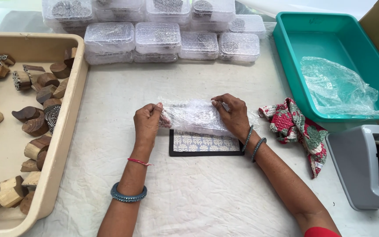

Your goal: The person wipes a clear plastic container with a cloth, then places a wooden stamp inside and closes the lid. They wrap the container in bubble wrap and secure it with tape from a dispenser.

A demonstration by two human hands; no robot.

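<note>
The left hand (148, 119) and the right hand (232, 113) meet at the centre of the white cloth-covered table (207, 197), each closed around one end of a bubble-wrapped packet (196, 116) held just above the surface. The left hand's fingers pinch the wrap at its 9 o'clock end; the right hand's fingers press down on the 3 o'clock end. Directly under the packet, touching the table, lies a small printed mat (202, 145) with a dark border.

At 3 o'clock of the hands sits a crumpled red and green patterned cloth (297, 129), and beyond it at 4 o'clock a grey tape dispenser (365, 166). At 9 o'clock a beige tray (64, 145) holds many carved wooden blocks (36, 125).

Farther off, at 2 o'clock, a teal bin (294, 48) contains a loose sheet of clear plastic (334, 85). At 12 o'clock, stacked wrapped boxes (159, 37) stand in rows along the table's far edge.
</note>
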